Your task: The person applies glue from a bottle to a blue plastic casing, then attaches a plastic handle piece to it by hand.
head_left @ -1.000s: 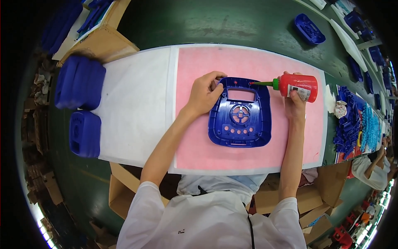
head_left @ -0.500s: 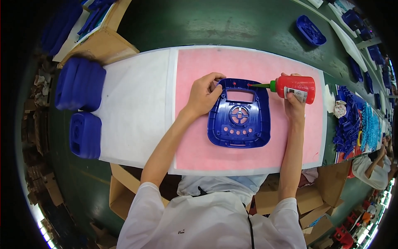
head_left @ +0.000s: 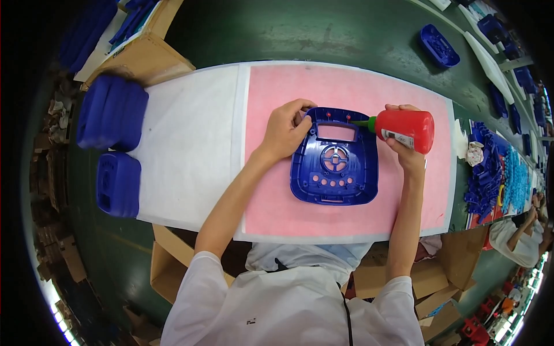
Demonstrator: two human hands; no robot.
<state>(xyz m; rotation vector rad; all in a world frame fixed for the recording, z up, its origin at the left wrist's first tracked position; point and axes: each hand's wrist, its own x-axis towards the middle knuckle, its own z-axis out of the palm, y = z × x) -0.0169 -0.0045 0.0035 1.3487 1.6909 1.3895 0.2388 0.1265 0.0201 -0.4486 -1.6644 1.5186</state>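
On the pink sheet lies a blue plastic casing, hollow side up, with a wide slot, a round grille and a row of small holes. My left hand pinches its upper left corner between thumb and fingers. In my right hand is a red glue bottle with a green nozzle, tilted so the tip points left at the casing's upper edge. Two small red spots show along that edge, near the tip. Whether the nozzle touches the plastic I cannot tell.
Stacked blue casings stand at the table's left end. Small blue parts and light-blue pieces are heaped at the right, beside a crumpled white wad. Cardboard boxes sit below the table. Another person works at far right.
The glue bottle has tipped and shifted slightly down, its nozzle moving a little right and down from the second red spot. My left hand still grips the casing's corner.
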